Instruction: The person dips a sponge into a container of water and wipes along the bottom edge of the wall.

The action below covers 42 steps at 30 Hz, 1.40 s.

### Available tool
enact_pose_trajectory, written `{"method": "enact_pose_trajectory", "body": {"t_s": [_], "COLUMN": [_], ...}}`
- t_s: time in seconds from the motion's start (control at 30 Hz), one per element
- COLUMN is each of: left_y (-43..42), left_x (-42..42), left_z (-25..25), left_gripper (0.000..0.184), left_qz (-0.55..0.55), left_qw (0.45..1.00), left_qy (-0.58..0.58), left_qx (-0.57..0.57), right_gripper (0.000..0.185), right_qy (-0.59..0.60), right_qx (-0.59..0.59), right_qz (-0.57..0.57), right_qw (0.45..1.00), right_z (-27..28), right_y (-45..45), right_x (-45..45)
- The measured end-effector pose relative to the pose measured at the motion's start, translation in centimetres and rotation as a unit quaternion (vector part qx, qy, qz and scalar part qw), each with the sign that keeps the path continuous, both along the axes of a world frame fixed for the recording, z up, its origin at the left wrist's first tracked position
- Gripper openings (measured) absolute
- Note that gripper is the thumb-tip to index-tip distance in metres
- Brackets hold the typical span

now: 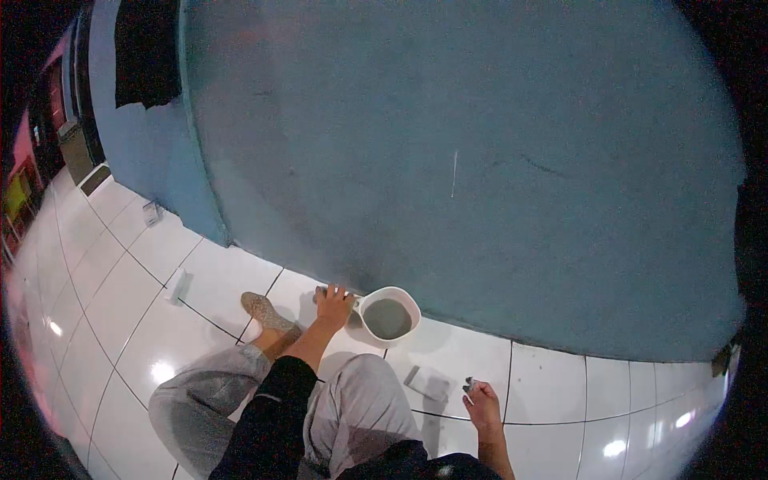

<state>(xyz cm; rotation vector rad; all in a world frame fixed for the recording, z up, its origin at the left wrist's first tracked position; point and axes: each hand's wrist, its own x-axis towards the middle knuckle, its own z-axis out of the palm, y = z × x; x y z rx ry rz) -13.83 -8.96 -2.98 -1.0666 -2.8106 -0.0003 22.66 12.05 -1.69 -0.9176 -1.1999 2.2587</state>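
A white cup-like container point(389, 313) with grey liquid in it stands on the tiled floor against the blue-grey wall. My left hand point(333, 304) is at its left side by the handle, fingers spread and pointing toward the wall; whether it touches the handle is unclear. Lower right, my right hand point(481, 400) is raised over the floor, its fingers closed on a small grey object point(470, 385) too small to identify. Between that hand and the container, a flat grey-white piece point(428, 383) lies on the tiles.
The blue-grey wall point(448, 184) rises ahead of the white tiled floor point(548, 384). Two small pale objects lie to the left, one point(176, 286) nearer and one point(152, 213) by the wall. My shoe point(268, 310) is beside my left forearm. A dark patch point(147, 52) is on the wall.
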Motion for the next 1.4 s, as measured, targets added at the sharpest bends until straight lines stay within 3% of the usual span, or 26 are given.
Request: {"method": "enact_pose_trajectory", "body": {"t_s": [0.13, 0.33, 0.6, 0.7, 0.77, 0.9, 1.07, 1.23, 1.3, 1.33, 1.37, 1.4], "left_y": [-2.0, -5.4, -10.1, -12.1, -13.4, -15.4, -17.8, -19.2, -19.4, -19.8, -20.2, -20.5], "left_x": [0.9, 4.6, 8.2, 9.4, 10.5, 12.1, 13.6, 15.6, 15.9, 16.2, 16.7, 17.0], "left_z": [0.4, -0.7, -0.3, -0.6, -1.3, -0.7, 0.5, 1.3, 2.7, 2.4, 2.3, 2.1], "left_gripper": [0.033, 0.027, 0.031, 0.032, 0.032, 0.031, 0.031, 0.031, 0.025, 0.025, 0.042, 0.065], "left_qz": [-0.009, 0.005, 0.073, 0.101, 0.092, 0.136, 0.171, 0.235, 0.214, 0.218, 0.215, 0.212], "left_qw": [0.996, 0.999, 0.996, 0.991, 0.993, 0.989, 0.977, 0.963, 0.944, 0.942, 0.95, 0.956], "left_qy": [-0.026, -0.028, -0.021, -0.02, 0.064, 0.058, -0.093, -0.128, -0.224, -0.227, -0.212, -0.198], "left_qx": [-0.082, -0.045, -0.05, -0.087, -0.038, -0.032, -0.085, -0.013, -0.114, -0.114, -0.074, -0.034], "right_gripper": [0.006, 0.011, 0.021, 0.026, 0.027, 0.025, 0.021, 0.023, 0.025, 0.025, 0.025, 0.025], "right_qy": [0.061, 0.034, 0.077, 0.106, 0.133, 0.145, 0.09, 0.064, 0.057, 0.037, 0.017, 0.016], "right_qx": [-0.026, -0.101, -0.16, -0.145, -0.12, -0.14, -0.1, -0.053, -0.031, 0.063, 0.157, 0.155], "right_qz": [0.06, 0.039, 0.094, 0.153, 0.211, 0.272, 0.332, 0.403, 0.418, 0.451, 0.478, 0.481], "right_qw": [0.996, 0.994, 0.98, 0.972, 0.961, 0.941, 0.933, 0.911, 0.906, 0.89, 0.864, 0.863], "right_z": [-1.6, -1.3, 1.4, 3.1, 3.7, 3.6, 3.8, 1.1, -0.2, -0.9, -0.9, -1.0], "right_y": [-0.5, -2.2, -5.8, -7.6, -8.9, -11.5, -15.3, -17.7, -18.8, -19.3, -20.0, -20.6], "right_x": [0.1, -1.9, -8.8, -12.2, -14.4, -18.8, -21.8, -24.1, -24.9, -25.3, -25.4, -25.5]}}
